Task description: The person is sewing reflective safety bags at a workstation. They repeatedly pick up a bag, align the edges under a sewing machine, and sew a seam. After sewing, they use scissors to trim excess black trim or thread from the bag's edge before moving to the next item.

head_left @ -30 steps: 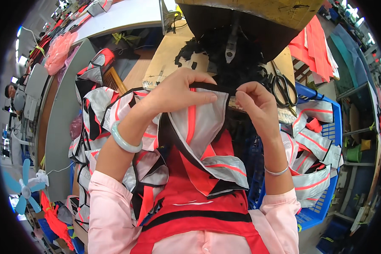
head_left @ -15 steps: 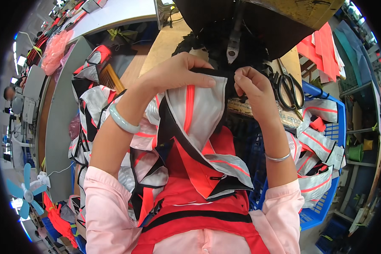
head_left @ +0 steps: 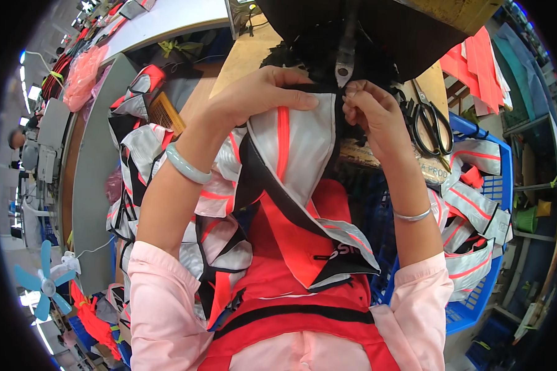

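Far left: a standing fan with pale blue blades [head_left: 46, 285]. Next, a loose heap of silver-grey and black fabric pieces with coral stripes [head_left: 141, 150], lying beside your left forearm.

Your left hand [head_left: 261, 94] holds a narrow grip, thumb on the face and fingers behind, on the upper edge of a silver fabric panel with a coral stripe and black edging [head_left: 310, 133]. The panel hangs in front of you, its lower folds over your red cloth apron [head_left: 346, 300]. Its upper right corner sits just below a pointed grey metal tip with a round hole [head_left: 344, 73]; contact cannot be told.

Your right hand [head_left: 375, 110] is at that corner, fingers curled and tips near each other. Whether they pinch the black edging: cannot tell.

Right of it, black-handled metal scissors [head_left: 432, 127] lie apart from your hand. Far right, a blue plastic crate [head_left: 507, 185] bears similar striped pieces.

Step in hand, judged: positioning the edged corner near the tip. Next move seems to call for a steady left pinch, the edge kept flat, and fine right-hand guidance with fingertips clear of the point.
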